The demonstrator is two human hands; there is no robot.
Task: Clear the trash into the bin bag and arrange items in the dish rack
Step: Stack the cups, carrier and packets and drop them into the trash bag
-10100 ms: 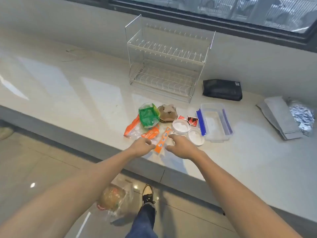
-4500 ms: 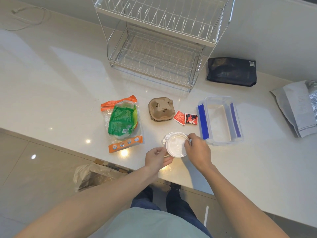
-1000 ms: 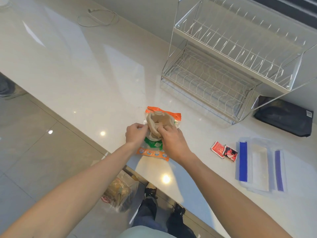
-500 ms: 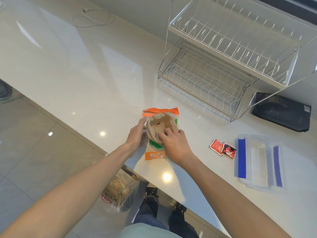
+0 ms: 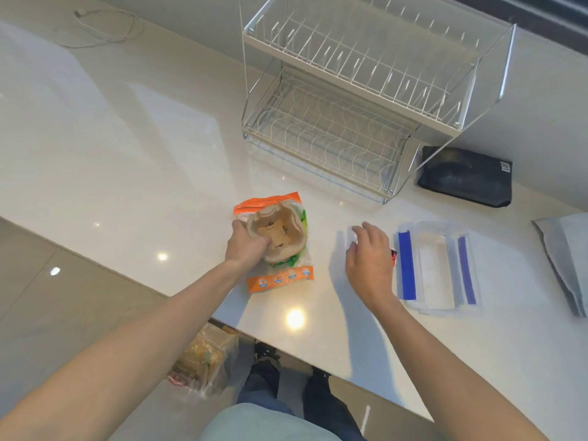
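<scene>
Left hand (image 5: 246, 245): closed on the brown pulp cup carrier (image 5: 277, 232), which sits on the orange-and-green wrapper (image 5: 280, 276) near the tabletop's (image 5: 127, 160) front edge. Right hand (image 5: 369, 259): spread wide, empty, just above the tabletop, partly covering a red sauce packet (image 5: 394, 256). Clear container with blue clips (image 5: 436, 265): just right of that hand. Dish rack (image 5: 350, 100): at the back edge by the wall, both tiers bare. Black pouch (image 5: 466, 175): right of the rack. Bin bag (image 5: 203, 361): on the floor below the front edge. Broad bare tabletop to the left.
</scene>
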